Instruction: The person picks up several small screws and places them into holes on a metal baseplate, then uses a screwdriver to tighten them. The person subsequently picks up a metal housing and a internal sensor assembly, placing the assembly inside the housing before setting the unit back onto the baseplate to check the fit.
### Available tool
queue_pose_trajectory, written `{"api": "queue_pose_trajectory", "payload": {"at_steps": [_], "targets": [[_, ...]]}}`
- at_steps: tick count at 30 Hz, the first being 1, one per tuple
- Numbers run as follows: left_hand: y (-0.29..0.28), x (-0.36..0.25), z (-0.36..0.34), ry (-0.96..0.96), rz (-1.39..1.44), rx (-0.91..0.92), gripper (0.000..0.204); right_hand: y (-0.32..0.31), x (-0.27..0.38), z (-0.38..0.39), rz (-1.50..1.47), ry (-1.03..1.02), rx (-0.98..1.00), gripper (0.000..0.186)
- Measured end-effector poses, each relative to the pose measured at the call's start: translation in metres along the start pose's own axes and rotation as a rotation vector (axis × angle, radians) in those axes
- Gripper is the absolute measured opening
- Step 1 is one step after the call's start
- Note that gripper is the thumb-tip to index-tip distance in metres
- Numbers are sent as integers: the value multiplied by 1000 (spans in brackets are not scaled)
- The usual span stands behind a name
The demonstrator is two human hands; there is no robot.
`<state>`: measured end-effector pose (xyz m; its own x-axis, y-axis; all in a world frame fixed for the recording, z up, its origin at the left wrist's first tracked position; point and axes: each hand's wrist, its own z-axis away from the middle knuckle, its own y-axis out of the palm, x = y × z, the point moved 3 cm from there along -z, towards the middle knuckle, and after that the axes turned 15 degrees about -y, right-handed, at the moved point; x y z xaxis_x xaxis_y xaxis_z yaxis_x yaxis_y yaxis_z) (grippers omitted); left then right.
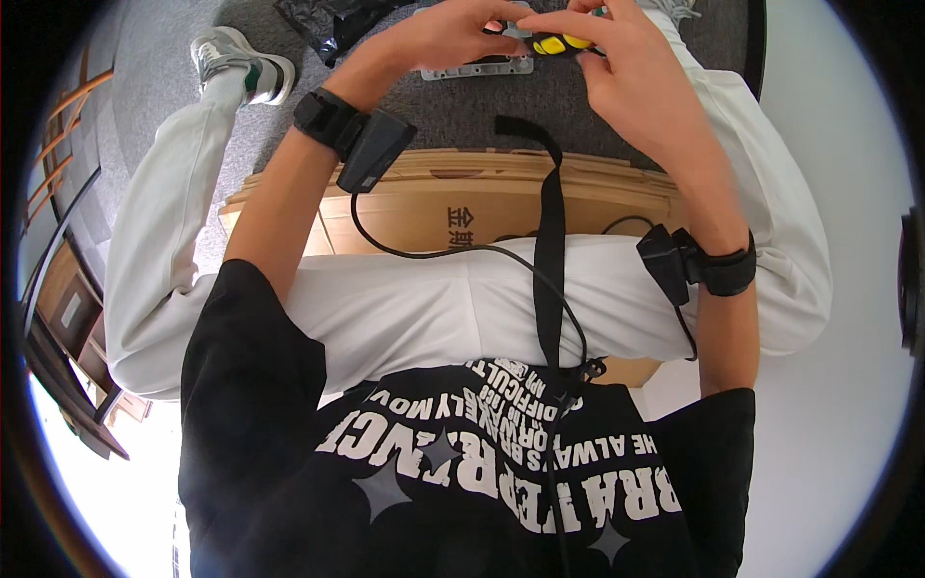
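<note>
At the top edge, my right hand (pixel 626 67) is closed on a yellow-and-black tool (pixel 560 43), which looks like a screwdriver handle. My left hand (pixel 455 31) is beside the tool's left end, fingers curled together on something small I cannot make out. Under both hands lies a grey metal part (pixel 467 69) with holes along its edge, partly hidden by my fingers, on the dark grey carpet (pixel 617 135).
A black plastic bag (pixel 323 24) lies left of the metal part. Flattened cardboard (pixel 376 217) sits under my white-trousered legs, with a black strap (pixel 549 212) and cables across them. A pale wall (pixel 829 144) is at right, wooden furniture (pixel 72 299) at left.
</note>
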<state>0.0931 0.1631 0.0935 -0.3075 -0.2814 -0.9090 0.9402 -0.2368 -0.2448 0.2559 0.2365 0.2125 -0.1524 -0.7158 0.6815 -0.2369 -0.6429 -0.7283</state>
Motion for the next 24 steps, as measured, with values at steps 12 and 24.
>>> {"api": "queue_pose_trajectory", "payload": {"at_steps": [12,24], "targets": [[18,-16,1,102,-302,-104,26,9,-3,-13,363,608,461,33],[15,-7,-1,17,-219,-90,24,13,-6,9,139,-61,-36,30]]}}
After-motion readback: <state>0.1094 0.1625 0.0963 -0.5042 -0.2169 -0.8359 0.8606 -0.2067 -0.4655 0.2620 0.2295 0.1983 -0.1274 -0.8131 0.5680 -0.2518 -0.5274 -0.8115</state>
